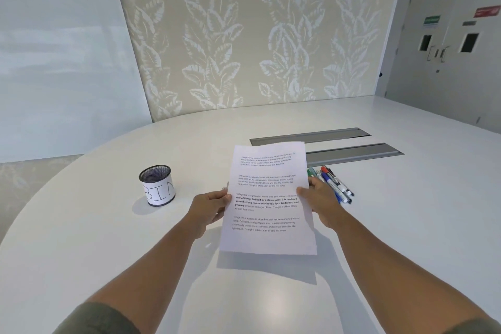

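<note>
A white sheet of paper (268, 198) with several printed paragraphs is held upright above the white table (108, 238). My left hand (210, 207) grips its left edge, thumb on the front. At the right edge my right hand (321, 202) grips it the same way. The paper's shadow falls on the table below it.
A black mesh cup (157, 186) with a white label reading "BIN" stands to the left. Several markers (334, 183) lie in a bunch behind my right hand. Two grey cable hatches (352, 153) are set into the table farther back. A leaf-patterned wall stands beyond.
</note>
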{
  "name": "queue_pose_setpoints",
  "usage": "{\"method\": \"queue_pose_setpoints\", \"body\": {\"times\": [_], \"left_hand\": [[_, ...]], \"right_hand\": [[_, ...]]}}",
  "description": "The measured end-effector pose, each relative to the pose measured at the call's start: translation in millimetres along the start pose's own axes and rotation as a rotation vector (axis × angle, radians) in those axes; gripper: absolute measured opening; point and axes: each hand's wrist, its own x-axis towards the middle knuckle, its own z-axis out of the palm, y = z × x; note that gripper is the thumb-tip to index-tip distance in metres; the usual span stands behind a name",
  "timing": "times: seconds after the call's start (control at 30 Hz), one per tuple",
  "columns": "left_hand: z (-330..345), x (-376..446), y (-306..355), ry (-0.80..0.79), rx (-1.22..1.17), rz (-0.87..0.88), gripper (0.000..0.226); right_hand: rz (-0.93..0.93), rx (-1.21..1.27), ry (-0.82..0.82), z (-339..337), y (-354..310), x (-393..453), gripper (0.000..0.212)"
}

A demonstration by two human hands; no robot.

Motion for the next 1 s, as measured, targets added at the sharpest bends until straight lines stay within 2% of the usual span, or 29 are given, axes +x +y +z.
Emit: {"method": "queue_pose_setpoints", "body": {"times": [0.13, 0.27, 0.43, 0.6, 0.73, 1.0], "left_hand": [[9, 13, -12, 0.039, 0.084, -0.018, 0.019], [14, 30, -23, 0.159, 0.167, 0.007, 0.020], [18, 49, -24, 0.350, 0.493, 0.184, 0.014], [17, 75, -11, 0.320, 0.904, 0.349, 0.031], [18, 96, -9, 0.258, 1.088, 0.299, 0.045], [20, 120, -5, 0.132, 1.286, 0.219, 0.043]], "right_hand": [[-0.012, -0.066, 0.098, -8, 6, 3, 0.027], [0.022, -0.083, 0.132, -17, 14, 10, 0.031], [0.063, -0.115, 0.195, -23, 27, 21, 0.028], [0.084, -0.123, 0.223, -26, 37, 30, 0.028], [0.104, -0.106, 0.235, -25, 45, 37, 0.029], [0.112, -0.164, 0.258, -23, 51, 43, 0.023]]}}
